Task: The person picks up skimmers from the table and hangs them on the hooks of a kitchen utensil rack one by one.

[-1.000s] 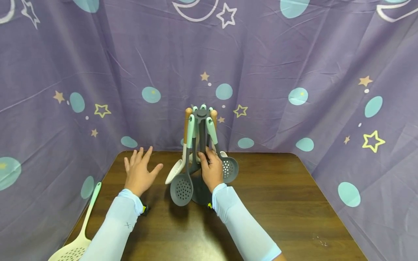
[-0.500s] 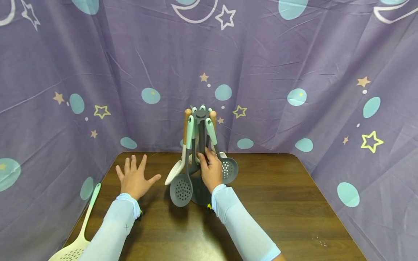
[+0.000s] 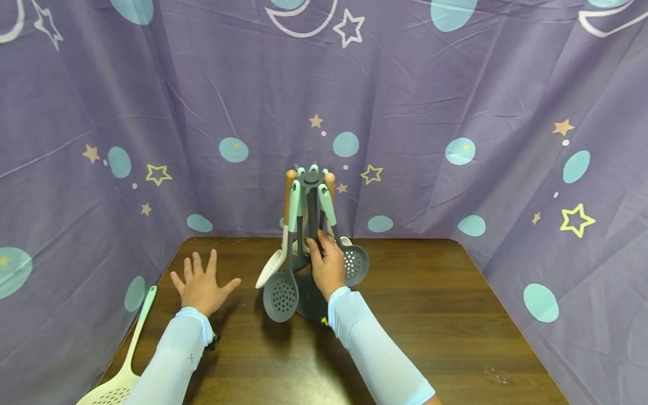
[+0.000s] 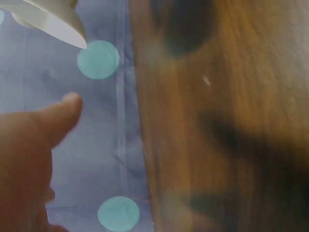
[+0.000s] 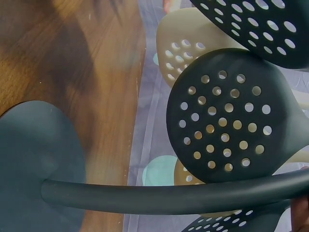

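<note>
A dark grey utensil stand [image 3: 312,211] rises from a round base [image 5: 38,159], hung with several kitchen tools. My right hand [image 3: 329,264] grips its post [image 5: 130,197] low down, thumb toward me. Around the post hang dark skimmers with mint handles, one at the front [image 3: 280,296] and one on the right [image 3: 356,264]. A white utensil [image 3: 270,269] with a wooden handle hangs on the left. Off to the stand's left, my left hand [image 3: 202,287] is spread above the table and holds nothing; in the left wrist view its thumb [image 4: 63,116] points toward a pale utensil edge [image 4: 53,24].
A cream skimmer [image 3: 133,343] with a mint handle lies along the table's left edge, partly covered by my left sleeve. The brown wooden table [image 3: 430,326] backs onto a purple patterned curtain [image 3: 405,112].
My left hand has moved left and a little toward me, away from the stand, its fingers spread. The right hand keeps its grip on the post, and the stand has stayed in place.
</note>
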The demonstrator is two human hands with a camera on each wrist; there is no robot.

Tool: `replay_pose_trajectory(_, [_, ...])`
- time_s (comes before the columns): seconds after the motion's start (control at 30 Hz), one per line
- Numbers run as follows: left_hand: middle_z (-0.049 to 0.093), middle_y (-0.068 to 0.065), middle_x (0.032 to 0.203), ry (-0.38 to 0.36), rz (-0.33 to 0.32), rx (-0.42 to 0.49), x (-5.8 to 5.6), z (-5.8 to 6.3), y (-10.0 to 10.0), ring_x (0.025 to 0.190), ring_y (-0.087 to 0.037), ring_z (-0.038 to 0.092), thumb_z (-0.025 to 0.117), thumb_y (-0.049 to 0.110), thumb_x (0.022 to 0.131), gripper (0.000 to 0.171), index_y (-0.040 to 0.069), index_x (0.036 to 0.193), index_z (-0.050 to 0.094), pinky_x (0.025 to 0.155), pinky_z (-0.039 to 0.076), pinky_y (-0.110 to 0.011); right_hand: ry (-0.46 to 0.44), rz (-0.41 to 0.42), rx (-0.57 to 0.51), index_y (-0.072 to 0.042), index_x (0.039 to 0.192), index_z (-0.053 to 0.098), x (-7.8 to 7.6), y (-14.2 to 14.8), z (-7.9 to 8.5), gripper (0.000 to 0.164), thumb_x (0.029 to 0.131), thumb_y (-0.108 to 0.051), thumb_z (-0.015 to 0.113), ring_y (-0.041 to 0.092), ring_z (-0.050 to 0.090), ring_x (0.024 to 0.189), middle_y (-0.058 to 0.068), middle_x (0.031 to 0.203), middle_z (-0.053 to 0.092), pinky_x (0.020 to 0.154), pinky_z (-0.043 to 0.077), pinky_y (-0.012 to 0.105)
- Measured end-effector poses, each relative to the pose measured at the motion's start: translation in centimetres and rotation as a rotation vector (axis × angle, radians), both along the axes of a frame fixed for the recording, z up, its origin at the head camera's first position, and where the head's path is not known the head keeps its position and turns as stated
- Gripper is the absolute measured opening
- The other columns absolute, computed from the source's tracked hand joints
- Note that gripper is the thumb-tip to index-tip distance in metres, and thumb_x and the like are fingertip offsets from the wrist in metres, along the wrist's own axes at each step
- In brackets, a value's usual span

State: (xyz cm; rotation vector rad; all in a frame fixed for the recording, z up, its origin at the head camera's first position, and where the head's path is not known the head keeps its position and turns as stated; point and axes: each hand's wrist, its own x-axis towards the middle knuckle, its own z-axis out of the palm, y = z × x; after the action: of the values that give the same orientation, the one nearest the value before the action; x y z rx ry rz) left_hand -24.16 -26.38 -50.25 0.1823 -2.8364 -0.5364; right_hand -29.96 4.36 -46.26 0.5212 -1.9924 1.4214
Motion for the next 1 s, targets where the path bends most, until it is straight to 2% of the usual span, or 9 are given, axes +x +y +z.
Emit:
replay_pose_trajectory(0.23, [-0.006,-0.044,0.161,-0.082,0.137,0.023,1.1,-1.1,-1.6,0.147,-0.064,-0.01,0.076,0.053,0.09,0.123,0.002,0.164,-0.009,0.106,-0.016,-0.084,-0.009,-0.007,0.005,-0.017,0.13,0.072,0.1,0.0,-0.1,0.031,0.105,-0.033,0.062,0.022,0.072,0.1,0.005,0.109,0.073,0.083,0.061,0.042])
replay_pose_trajectory(0.33, [-0.005,-0.046,0.16,-0.111,0.187,0.04,1.5,-1.6,-2.4,0.147,-0.065,-0.009,0.075,0.037,0.094,0.114,0.0,0.163,-0.008,0.106,-0.013,-0.085,-0.002,-0.021,0.006,-0.019,0.13,0.072,0.1,0.1,-0.2,0.03,0.105,-0.032,0.063,0.022,0.072,0.097,0.005,0.107,0.073,0.079,0.06,0.042])
replay_pose_trajectory(0.43, [-0.002,-0.047,0.159,-0.136,0.229,0.059,1.7,-2.2,-3.5,0.145,-0.067,-0.005,0.067,0.017,0.096,0.102,-0.001,0.163,-0.007,0.106,-0.008,-0.087,0.003,-0.027,0.004,-0.019,0.13,0.072,0.0,0.1,-0.2,0.03,0.104,-0.032,0.064,0.022,0.072,0.096,0.005,0.106,0.073,0.078,0.06,0.043])
replay_pose_trajectory(0.5, [-0.004,-0.049,0.158,-0.164,0.251,0.082,1.9,-2.6,-4.3,0.145,-0.069,-0.006,0.062,0.01,0.096,0.098,-0.001,0.163,-0.009,0.105,-0.006,-0.088,0.006,-0.027,0.001,-0.018,0.13,0.071,0.0,0.1,-0.2,0.03,0.104,-0.032,0.064,0.023,0.072,0.097,0.005,0.107,0.073,0.079,0.06,0.044])
replay_pose_trajectory(0.57, [-0.011,-0.049,0.156,-0.213,0.273,0.109,2.2,-3.2,-5.2,0.143,-0.07,-0.011,0.06,0.01,0.095,0.099,0.0,0.162,-0.013,0.104,-0.008,-0.088,0.003,-0.025,-0.001,-0.018,0.13,0.071,0.0,0.0,-0.3,0.03,0.104,-0.032,0.063,0.023,0.072,0.098,0.005,0.108,0.073,0.08,0.06,0.044])
replay_pose_trajectory(0.73, [-0.027,-0.05,0.15,-0.388,0.344,0.143,3.1,-4.4,-7.1,0.14,-0.069,-0.023,0.06,0.029,0.098,0.105,0.001,0.159,-0.021,0.104,-0.012,-0.087,-0.002,-0.024,0.001,-0.017,0.13,0.072,0.1,-0.1,-0.3,0.031,0.104,-0.031,0.064,0.023,0.071,0.097,0.006,0.107,0.073,0.08,0.06,0.044])
replay_pose_trajectory(0.8, [-0.027,-0.05,0.151,-0.414,0.366,0.158,3.3,-4.7,-7.7,0.141,-0.069,-0.02,0.059,0.031,0.099,0.105,0.001,0.159,-0.022,0.106,-0.01,-0.086,0.0,-0.022,-0.002,-0.016,0.13,0.072,0.0,-0.1,-0.4,0.031,0.104,-0.031,0.064,0.023,0.071,0.097,0.006,0.107,0.073,0.081,0.06,0.044])
replay_pose_trajectory(0.87, [-0.023,-0.051,0.152,-0.402,0.378,0.179,3.5,-4.9,-8.2,0.142,-0.071,-0.012,0.056,0.026,0.099,0.101,0.0,0.159,-0.021,0.108,-0.006,-0.086,0.001,-0.021,-0.008,-0.017,0.13,0.072,0.0,-0.1,-0.4,0.031,0.104,-0.031,0.064,0.023,0.071,0.098,0.006,0.108,0.073,0.081,0.06,0.043])
replay_pose_trajectory(1.0, [0.0,-0.055,0.15,-0.357,0.386,0.184,3.7,-5.0,-8.8,0.133,-0.076,0.013,0.053,0.017,0.101,0.091,-0.007,0.159,-0.013,0.106,0.017,-0.084,0.002,-0.011,-0.017,-0.018,0.13,0.072,0.0,-0.1,-0.4,0.03,0.105,-0.031,0.063,0.022,0.072,0.098,0.005,0.109,0.073,0.08,0.06,0.042])
